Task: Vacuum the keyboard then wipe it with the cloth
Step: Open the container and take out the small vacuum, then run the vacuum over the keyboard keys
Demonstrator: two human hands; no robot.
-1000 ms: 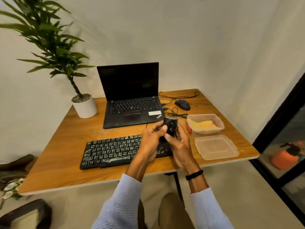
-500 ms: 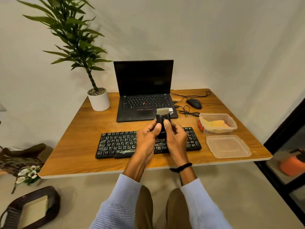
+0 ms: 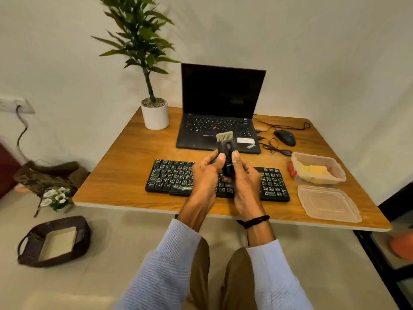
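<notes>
1. Far left, on the floor, sits a brown basket. It's not part of the job.
2. On the wooden table, back left, is a potted plant. Next to it is a black laptop, open, screen dark.
3. The keyboard lies flat near the front edge. Its long side runs left to right, and it sits right under the hands, approx. in the middle.
4. The left hand and right hand are close together, both wrapped round the mini vacuum – one thumb on each side.
5. The vacuum's brush end points up and away, toward the laptop, not at the keys. I think it must tip down first, then go along the rows. Both hands are about as near the keys; more keys show on the left side.
6. On the right are a mouse w/ cable and a clear box holding the yellow cloth. Its lid lies in front. No hand is on the cloth – wiping likely comes later.
</notes>
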